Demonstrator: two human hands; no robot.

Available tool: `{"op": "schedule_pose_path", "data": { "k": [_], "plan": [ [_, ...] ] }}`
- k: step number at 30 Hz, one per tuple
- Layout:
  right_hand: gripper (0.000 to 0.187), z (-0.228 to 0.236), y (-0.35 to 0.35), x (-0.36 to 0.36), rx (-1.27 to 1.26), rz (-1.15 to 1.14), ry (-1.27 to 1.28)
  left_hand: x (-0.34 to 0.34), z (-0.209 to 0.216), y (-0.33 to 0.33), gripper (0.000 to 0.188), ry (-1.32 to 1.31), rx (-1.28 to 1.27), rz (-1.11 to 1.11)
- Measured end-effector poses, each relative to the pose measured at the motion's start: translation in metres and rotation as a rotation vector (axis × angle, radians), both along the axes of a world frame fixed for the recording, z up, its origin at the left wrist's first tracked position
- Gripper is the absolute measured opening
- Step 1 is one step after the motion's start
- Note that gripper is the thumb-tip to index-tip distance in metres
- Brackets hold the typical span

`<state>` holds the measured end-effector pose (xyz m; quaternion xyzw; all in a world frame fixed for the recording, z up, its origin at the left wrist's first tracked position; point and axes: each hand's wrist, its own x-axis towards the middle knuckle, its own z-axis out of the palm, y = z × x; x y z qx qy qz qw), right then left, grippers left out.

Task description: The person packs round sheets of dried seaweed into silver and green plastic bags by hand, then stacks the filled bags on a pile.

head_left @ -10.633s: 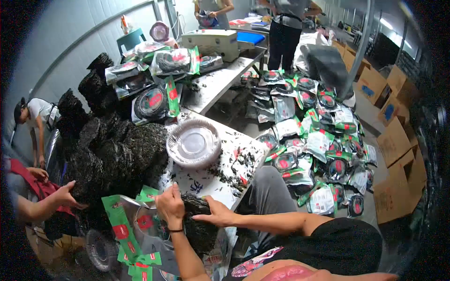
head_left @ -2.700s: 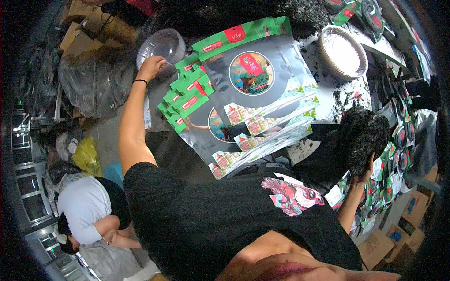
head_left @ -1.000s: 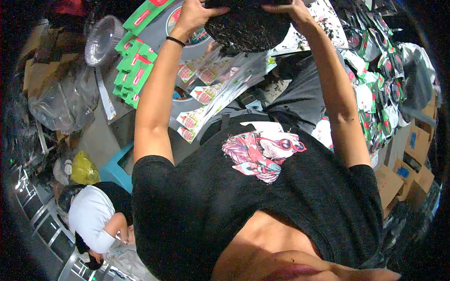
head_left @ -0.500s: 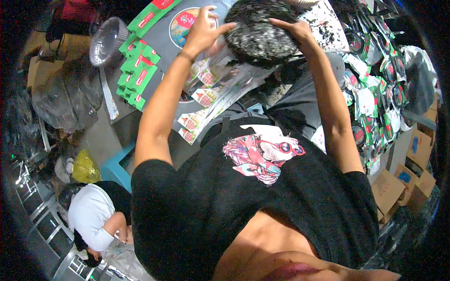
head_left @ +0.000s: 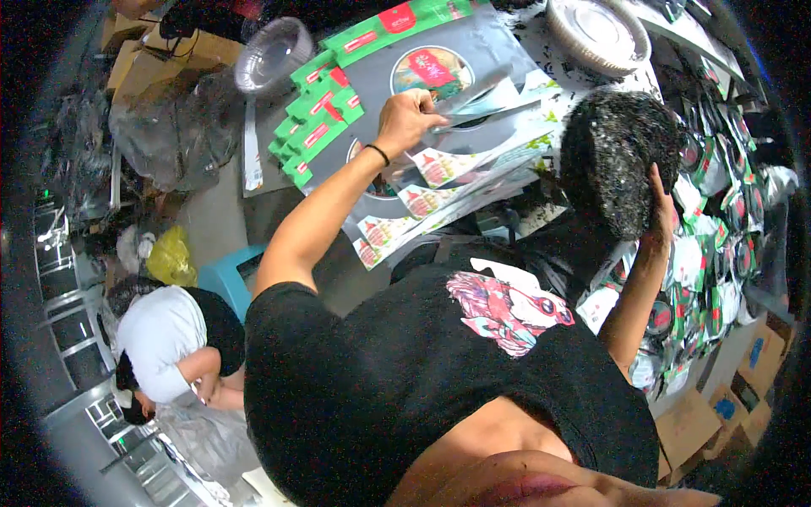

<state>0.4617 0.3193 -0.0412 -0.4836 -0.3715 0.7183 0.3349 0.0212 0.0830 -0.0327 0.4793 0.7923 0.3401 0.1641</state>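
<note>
On the right, my right hand (head_left: 663, 209) grips the edge of a dark, flaky round cake (head_left: 621, 156), which looks like dried seaweed, and holds it tilted up beside the table. My left hand (head_left: 407, 120) pinches the upper edge of a grey packaging bag (head_left: 477, 95) between thumb and fingers and lifts it from a fanned stack. The stacked bags (head_left: 372, 42) have green and red ends and a round picture on the front. Whether the lifted bag's mouth is spread apart I cannot tell.
Clear round trays (head_left: 634, 61) stand stacked on the crumb-covered far right. Another clear tray (head_left: 269, 57) is at the far left. Filled packets (head_left: 710, 198) pile up at right, above cardboard boxes (head_left: 688, 427). A person (head_left: 160, 334) bends near a blue stool (head_left: 221, 279) at left.
My right hand has carried the round cake right and nearer to me; before, it was between both hands. My left hand has left the cake's side and now pinches a bag.
</note>
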Motion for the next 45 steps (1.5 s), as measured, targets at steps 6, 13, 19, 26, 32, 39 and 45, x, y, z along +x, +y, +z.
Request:
{"op": "schedule_pose_path", "data": {
  "k": [6, 13, 19, 26, 32, 39, 45],
  "plan": [
    [0.044, -0.020, 0.005, 0.023, 0.078, -0.054, 0.000, -0.009, -0.055, -0.004, 0.027, -0.321, 0.244, -0.018],
    [0.043, 0.010, -0.017, 0.015, 0.002, -0.024, 0.053, 0.006, -0.060, 0.015, 0.033, -0.324, 0.289, 0.024],
    [0.059, 0.028, -0.024, 0.012, 0.275, 0.204, -0.109, 0.034, -0.055, 0.036, 0.042, -0.305, 0.254, -0.048],
    [0.095, 0.093, -0.072, -0.170, 0.630, 1.016, -0.051, 0.042, -0.117, 0.047, 0.038, 0.204, 0.107, -0.385],
    [0.088, 0.000, -0.052, -0.178, 0.513, 0.896, -0.245, -0.023, -0.053, 0.068, 0.013, -0.612, -0.110, -0.452],
    [0.100, 0.045, -0.084, -0.179, 0.553, 0.788, -0.563, 0.017, -0.014, 0.069, 0.017, -0.186, 0.138, -0.201],
    [0.101, -0.014, -0.047, -0.175, 0.442, 0.648, -0.321, 0.032, 0.009, 0.093, 0.014, 0.341, 0.399, -0.553]
  ]
}}
